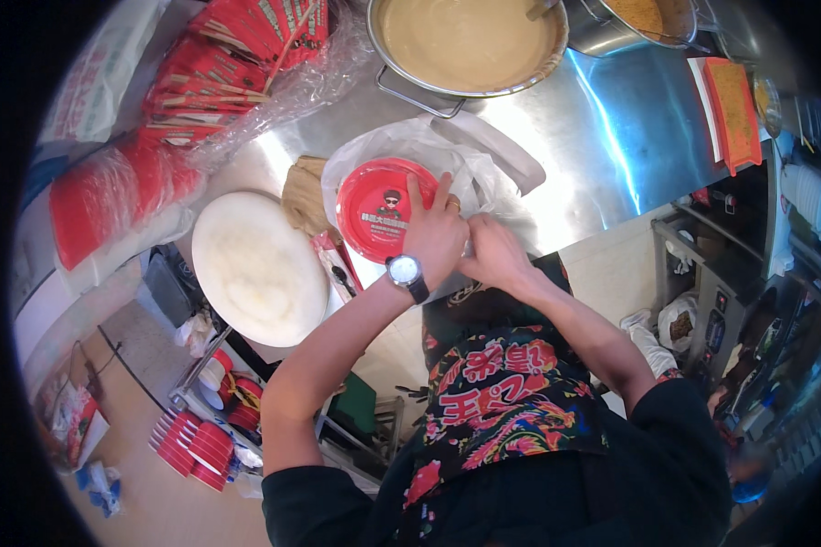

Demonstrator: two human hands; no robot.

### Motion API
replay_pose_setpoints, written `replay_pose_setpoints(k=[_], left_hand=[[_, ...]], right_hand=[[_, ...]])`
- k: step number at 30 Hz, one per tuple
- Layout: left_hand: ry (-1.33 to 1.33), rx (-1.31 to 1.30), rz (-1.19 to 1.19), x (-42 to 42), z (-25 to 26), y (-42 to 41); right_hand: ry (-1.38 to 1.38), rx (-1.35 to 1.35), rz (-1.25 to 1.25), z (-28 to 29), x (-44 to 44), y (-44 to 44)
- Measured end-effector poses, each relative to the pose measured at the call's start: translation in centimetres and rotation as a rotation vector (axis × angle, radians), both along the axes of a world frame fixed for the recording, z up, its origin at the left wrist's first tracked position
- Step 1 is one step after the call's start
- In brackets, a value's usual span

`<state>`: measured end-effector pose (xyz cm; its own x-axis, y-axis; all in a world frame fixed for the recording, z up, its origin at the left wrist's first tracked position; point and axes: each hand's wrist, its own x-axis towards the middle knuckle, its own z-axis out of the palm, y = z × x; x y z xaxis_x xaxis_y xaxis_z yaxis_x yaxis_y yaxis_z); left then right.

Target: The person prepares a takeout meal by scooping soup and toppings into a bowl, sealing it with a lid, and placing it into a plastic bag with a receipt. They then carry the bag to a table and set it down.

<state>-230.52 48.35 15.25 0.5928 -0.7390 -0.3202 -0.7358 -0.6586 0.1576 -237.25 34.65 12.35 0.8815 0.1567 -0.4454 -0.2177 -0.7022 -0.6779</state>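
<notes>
A round container with a printed red lid [371, 222] sits in a thin translucent plastic bag [462, 154] on the steel counter. My left hand [434, 229], with a watch at its wrist, lies over the lid's right side. Two of its fingers stretch across the lid; the rest are partly hidden. My right hand [496, 249] meets it at the counter's near edge, its fingers curled on the gathered plastic of the bag. Left of the container lie brown napkins [308, 195] and a wrapped cutlery packet [335, 267].
A large metal pot of tan liquid [468, 41] stands beyond the bag. A round white board [260, 270] lies at the left, near red chopstick packets [226, 75]. An orange tray [735, 113] is at the right; stacked red containers [195, 448] are lower left.
</notes>
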Motion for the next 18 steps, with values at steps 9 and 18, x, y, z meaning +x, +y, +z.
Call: replay_pose_setpoints(k=[9,18], left_hand=[[-0.122,0.013,-0.078,-1.8,0.2,2.4],[-0.059,-0.325,0.416,-10.3,-0.4,6.4]], right_hand=[[-0.169,0.049,-0.654,-1.8,1.7,-11.4],[-0.648,-0.569,-0.330,-3.5,2.4,-13.0]])
